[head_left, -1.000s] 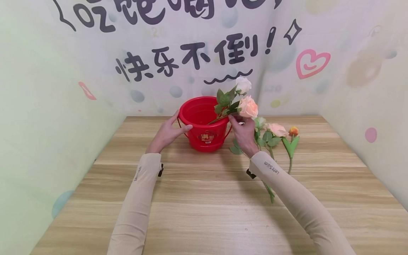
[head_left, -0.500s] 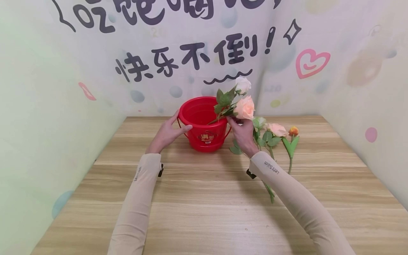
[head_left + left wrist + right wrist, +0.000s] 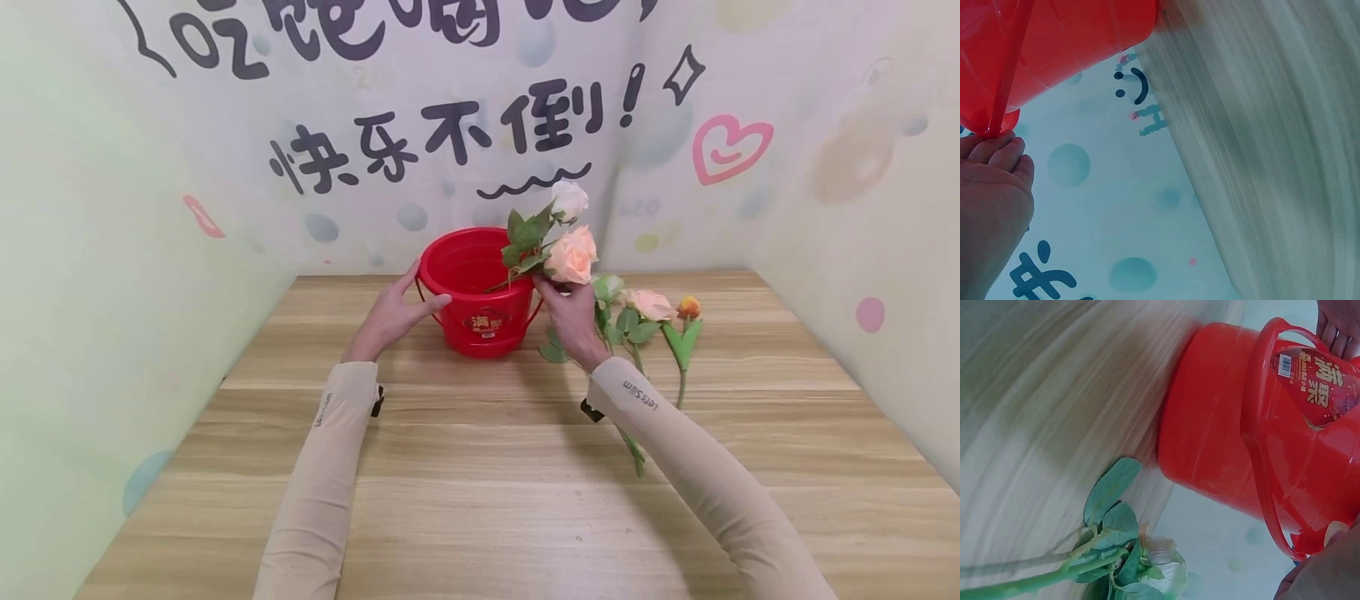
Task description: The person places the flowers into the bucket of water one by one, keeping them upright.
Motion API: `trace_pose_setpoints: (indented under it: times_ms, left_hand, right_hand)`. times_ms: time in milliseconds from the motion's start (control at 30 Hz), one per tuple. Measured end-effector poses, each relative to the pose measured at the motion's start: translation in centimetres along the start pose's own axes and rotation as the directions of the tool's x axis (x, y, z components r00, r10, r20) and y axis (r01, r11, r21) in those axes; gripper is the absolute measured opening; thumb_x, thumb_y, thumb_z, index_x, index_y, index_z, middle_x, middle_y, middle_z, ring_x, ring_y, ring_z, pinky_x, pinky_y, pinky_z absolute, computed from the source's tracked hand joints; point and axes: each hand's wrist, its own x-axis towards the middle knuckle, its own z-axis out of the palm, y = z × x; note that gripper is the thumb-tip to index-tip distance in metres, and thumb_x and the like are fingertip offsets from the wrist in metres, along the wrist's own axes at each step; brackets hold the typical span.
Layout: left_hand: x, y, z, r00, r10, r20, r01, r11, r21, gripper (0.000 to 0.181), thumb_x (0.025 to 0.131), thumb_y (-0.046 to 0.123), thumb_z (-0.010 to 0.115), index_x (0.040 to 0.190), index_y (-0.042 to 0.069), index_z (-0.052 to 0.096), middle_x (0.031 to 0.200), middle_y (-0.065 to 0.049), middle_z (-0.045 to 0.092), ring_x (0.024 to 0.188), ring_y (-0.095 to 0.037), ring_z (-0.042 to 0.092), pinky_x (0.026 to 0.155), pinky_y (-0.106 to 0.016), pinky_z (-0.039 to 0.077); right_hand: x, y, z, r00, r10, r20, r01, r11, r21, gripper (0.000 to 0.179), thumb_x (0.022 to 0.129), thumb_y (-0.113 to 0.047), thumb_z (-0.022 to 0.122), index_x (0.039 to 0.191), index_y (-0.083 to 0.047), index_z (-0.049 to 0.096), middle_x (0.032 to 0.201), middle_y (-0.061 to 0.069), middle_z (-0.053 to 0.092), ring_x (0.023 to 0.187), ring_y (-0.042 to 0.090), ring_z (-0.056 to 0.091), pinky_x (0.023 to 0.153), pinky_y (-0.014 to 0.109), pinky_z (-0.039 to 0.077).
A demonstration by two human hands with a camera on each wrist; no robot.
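A red bucket [image 3: 480, 325] with a thin handle stands upright near the table's back edge. My left hand [image 3: 392, 317] rests against its left side, fingertips at the rim and thumb stretched along the front. At the right rim, my right hand [image 3: 572, 321] grips the bucket, its thumb at the edge and most fingers hidden under the blooms. A peach rose [image 3: 572, 254] and a white rose [image 3: 568, 201] lean out over that rim. Their leaves [image 3: 527, 233] hang over the bucket's mouth, and a stem runs down inside it.
Right of the bucket, more artificial flowers lie on the wooden table [image 3: 480, 500]: a pale pink rose [image 3: 648, 304], an orange tulip [image 3: 688, 307] and a greenish-white bloom [image 3: 607, 287]. Printed cloth walls [image 3: 420, 167] enclose the table's back and sides.
The peach rose has shifted slightly left and lower, with my right hand moving a little left beside it. The left hand and bucket stay in place.
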Motion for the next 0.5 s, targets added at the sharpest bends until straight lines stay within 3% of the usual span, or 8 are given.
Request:
trace_pose_setpoints:
  times_ms: [300, 500]
  left_hand:
    - [0.0, 0.0, 0.0, 1.0, -0.01, -0.004, 0.01, 1.0, -0.001, 0.105, 0.085, 0.065, 0.075, 0.167, 0.025, 0.023, 0.164, -0.007, 0.036, 0.148, -0.033, 0.034, 0.107, -0.057, 0.047]
    - [0.0, -0.1, 0.0, 1.0, -0.012, -0.001, 0.012, 1.0, -0.007, 0.105, 0.084, 0.065, 0.076, 0.167, 0.027, 0.023, 0.164, -0.007, 0.036, 0.147, -0.033, 0.034, 0.106, -0.058, 0.048]
  right_hand:
    - [0.0, 0.8, -0.8, 0.999, 0.003, 0.045, -0.003, 1.0, -0.004, 0.032, 0.098, -0.012, 0.07, 0.125, 0.006, 0.065, 0.1, 0.001, 0.066, 0.093, 0.013, 0.058, 0.075, 0.023, 0.048]
    - [0.0, 1.4, -1.7, 0.998, -0.012, 0.062, 0.013, 1.0, -0.01, 0.024, 0.098, -0.006, 0.068, 0.116, 0.011, 0.066, 0.094, 0.0, 0.07, 0.086, 0.009, 0.061, 0.073, 0.02, 0.05]
